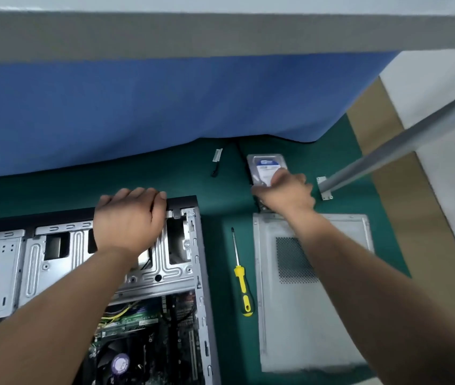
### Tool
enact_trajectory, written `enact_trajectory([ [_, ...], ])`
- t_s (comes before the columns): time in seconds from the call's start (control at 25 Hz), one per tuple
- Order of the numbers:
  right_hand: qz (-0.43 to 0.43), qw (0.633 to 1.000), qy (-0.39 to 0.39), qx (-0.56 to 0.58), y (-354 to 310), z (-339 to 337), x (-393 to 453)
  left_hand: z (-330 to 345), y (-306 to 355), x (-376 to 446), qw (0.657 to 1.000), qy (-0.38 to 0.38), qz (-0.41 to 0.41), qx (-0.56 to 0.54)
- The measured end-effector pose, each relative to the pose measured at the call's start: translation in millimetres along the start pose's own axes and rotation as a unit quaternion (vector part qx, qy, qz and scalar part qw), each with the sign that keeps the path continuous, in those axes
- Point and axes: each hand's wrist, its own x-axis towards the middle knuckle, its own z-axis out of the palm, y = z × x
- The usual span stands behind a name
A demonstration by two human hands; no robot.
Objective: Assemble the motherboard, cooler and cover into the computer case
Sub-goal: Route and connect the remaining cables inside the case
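While I am leaning over the green surface [220, 173], a blue cloth [137, 112] is hanging down along its far side and a grey metal bar [404, 145] is slanting in from the right to a small foot bracket [324, 188]. My left hand [130, 218] is resting palm-down on the far rim of the open computer case [190, 245], its fingers curling over the black front edge. Inside the case, the motherboard [143, 323] and the cooler [119, 362] are showing near the bottom of the view. My right hand [286, 194] is gripping the near end of a hard drive [266, 165] lying beyond the cover [304, 315], which is lying flat to the right of the case. Between case and cover, a yellow-handled screwdriver [241, 276] is lying in a narrow green lane, touching neither. A loose black cable [218, 162] is trailing left of the drive, where bare green surface is opening toward the cloth.
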Motion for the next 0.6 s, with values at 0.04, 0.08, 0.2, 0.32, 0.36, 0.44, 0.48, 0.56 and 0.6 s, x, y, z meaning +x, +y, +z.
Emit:
enact_trajectory([
  [0.04,-0.012,0.999,-0.009,0.03,3.8,-3.3,-23.4,-4.4,-0.2,-2.4,1.0,-0.012,0.012,-0.012],
  [0.08,-0.023,0.996,-0.024,0.082,5.1,-5.9,-46.5,-8.3,-2.1,-5.5,0.999,-0.027,0.03,-0.022],
  [0.2,-0.03,0.945,-0.09,0.314,-4.0,-16.6,-121.9,-23.1,-5.8,-15.6,0.992,-0.079,0.038,-0.096],
  [0.32,-0.04,0.896,-0.136,0.42,-14.2,-21.5,-195.1,-45.7,8.2,-45.3,0.938,-0.073,0.003,-0.339],
  [0.36,-0.05,0.873,-0.161,0.457,-15.6,-19.8,-215.4,-52.9,14.8,-59.9,0.899,-0.059,-0.018,-0.433],
  [0.44,-0.062,0.792,-0.24,0.558,-17.8,-10.5,-248.0,-67.3,24.9,-92.9,0.793,-0.074,-0.112,-0.594],
  [0.48,-0.054,0.749,-0.279,0.598,-18.3,-5.2,-261.7,-74.5,28.0,-108.6,0.737,-0.099,-0.167,-0.647],
  [0.56,-0.016,0.681,-0.344,0.646,-18.8,7.3,-284.1,-85.7,24.1,-132.5,0.633,-0.149,-0.259,-0.714],
  [0.6,0.004,0.656,-0.365,0.661,-18.0,14.7,-292.5,-88.4,17.6,-140.8,0.595,-0.178,-0.284,-0.731],
])
